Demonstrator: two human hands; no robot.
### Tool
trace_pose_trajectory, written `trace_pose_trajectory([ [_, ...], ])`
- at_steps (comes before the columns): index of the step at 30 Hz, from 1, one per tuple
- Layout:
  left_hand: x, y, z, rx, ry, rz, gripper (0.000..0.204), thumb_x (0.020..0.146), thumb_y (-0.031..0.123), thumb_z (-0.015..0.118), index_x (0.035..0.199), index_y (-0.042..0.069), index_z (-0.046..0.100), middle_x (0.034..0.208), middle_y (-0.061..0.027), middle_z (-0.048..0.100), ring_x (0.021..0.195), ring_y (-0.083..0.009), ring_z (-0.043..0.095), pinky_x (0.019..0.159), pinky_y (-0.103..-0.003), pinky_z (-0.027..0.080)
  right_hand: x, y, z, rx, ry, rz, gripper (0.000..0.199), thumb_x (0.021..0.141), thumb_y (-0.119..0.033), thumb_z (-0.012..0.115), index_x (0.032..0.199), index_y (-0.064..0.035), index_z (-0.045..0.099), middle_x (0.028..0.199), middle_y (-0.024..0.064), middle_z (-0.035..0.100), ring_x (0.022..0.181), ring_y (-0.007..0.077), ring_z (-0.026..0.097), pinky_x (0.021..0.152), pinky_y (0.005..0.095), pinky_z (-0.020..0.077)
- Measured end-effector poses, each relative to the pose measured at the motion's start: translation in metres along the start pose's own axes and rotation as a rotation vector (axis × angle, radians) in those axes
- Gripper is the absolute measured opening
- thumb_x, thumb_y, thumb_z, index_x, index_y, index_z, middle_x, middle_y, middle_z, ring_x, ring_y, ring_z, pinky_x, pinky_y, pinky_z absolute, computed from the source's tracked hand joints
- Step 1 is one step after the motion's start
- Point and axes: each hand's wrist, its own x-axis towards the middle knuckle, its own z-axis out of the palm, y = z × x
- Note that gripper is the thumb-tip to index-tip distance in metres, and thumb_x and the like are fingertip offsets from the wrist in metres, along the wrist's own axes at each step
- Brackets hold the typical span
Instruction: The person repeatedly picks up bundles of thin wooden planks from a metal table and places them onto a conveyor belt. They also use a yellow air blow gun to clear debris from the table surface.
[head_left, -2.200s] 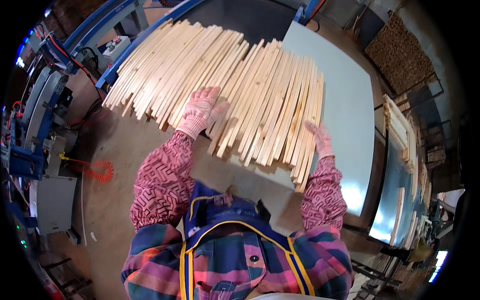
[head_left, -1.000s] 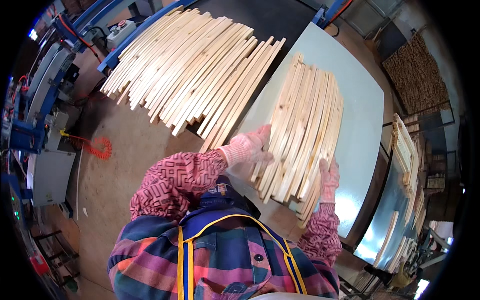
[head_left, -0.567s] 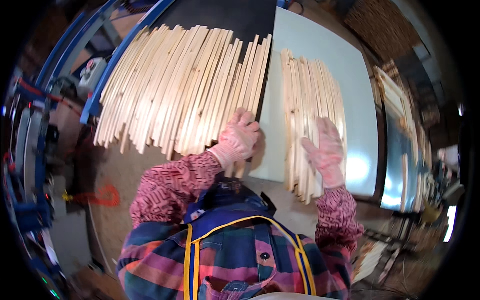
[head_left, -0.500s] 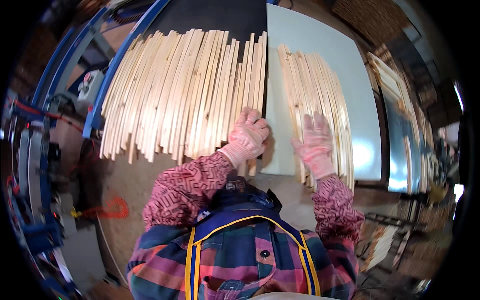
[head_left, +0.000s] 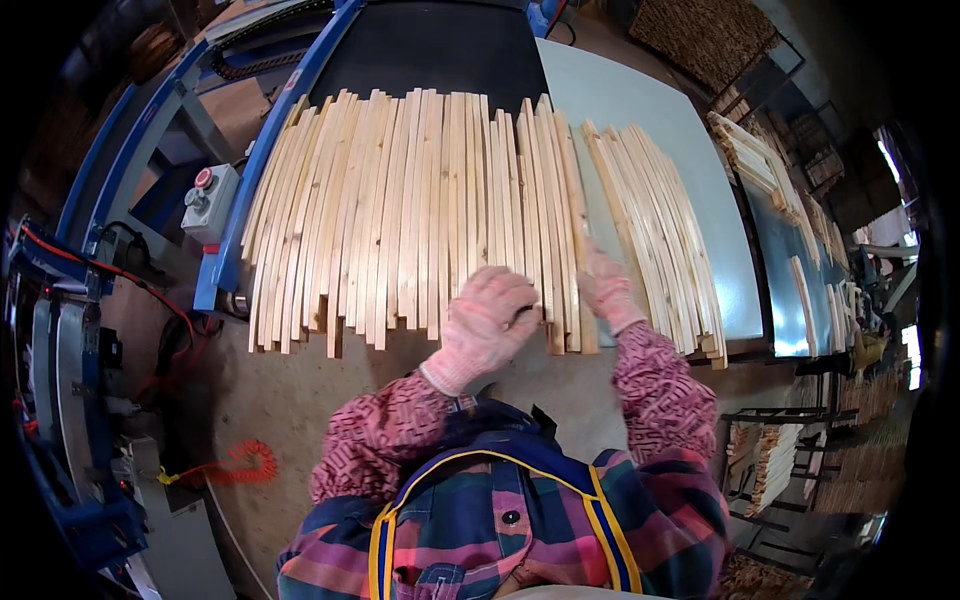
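Observation:
Pale wooden strips [head_left: 380,220] lie side by side across a black belt [head_left: 430,50]. My left hand [head_left: 488,325], in a pinkish-white knit glove, rests with fingers bent over the near ends of the strips towards the right. Its thumb stands apart. My right hand [head_left: 608,285], gloved alike, lies against the right side of the rightmost wooden strip [head_left: 576,210], fingers stretched along it. That strip lies along the seam by the pale panel [head_left: 715,240]. Farther right, a narrower group of strips [head_left: 660,230] rests on the panel.
Left of the belt runs a blue frame [head_left: 290,110] with a grey control box [head_left: 208,205] bearing a red button. A coiled orange hose [head_left: 245,462] lies on the floor. At right stand another table [head_left: 785,270] with strips and several wood stacks [head_left: 775,465].
My right hand has moved left off the panel's strips to the belt's right edge, where more strips now lie. My left hand sits lower against the strip ends. The view has shifted.

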Motion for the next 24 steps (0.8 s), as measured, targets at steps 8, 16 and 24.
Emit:
trace_pose_trajectory([
  [8,-0.043,-0.027,-0.106,0.251,0.107,-0.089,0.02,0.073,0.005,0.071,0.092,0.007,0.067,0.099,-0.0099,0.065,0.102,-0.0311,0.06,0.093,-0.043,0.048,-0.022,0.016,-0.029,0.242,0.206,-0.044,0.045,0.083,-0.006,0.047,0.128,-0.0056,0.052,0.115,0.021,0.061,0.104,0.0414,0.058,0.09,0.0471,0.0483],
  [16,-0.033,-0.146,-0.261,0.983,0.339,-0.29,0.031,0.075,0.02,0.071,0.104,0.012,0.067,0.111,-0.0079,0.064,0.11,-0.0292,0.055,0.098,-0.04,0.042,-0.081,0.055,-0.032,-0.395,0.172,0.259,0.068,0.079,-0.032,0.065,0.141,-0.0171,0.042,0.14,0.0155,0.045,0.127,0.0324,0.044,0.106,0.0401,0.037],
  [24,-0.042,-0.26,-0.32,1.295,0.154,-0.892,0.058,0.09,0.054,0.046,0.131,0.014,0.056,0.145,-0.003,0.042,0.13,-0.0257,0.039,0.108,-0.038,0.031,-0.082,0.058,-0.025,-0.276,0.074,0.317,0.075,0.077,-0.036,0.064,0.143,-0.0154,0.034,0.147,0.014,0.034,0.135,0.0304,0.034,0.108,0.0437,0.034],
])
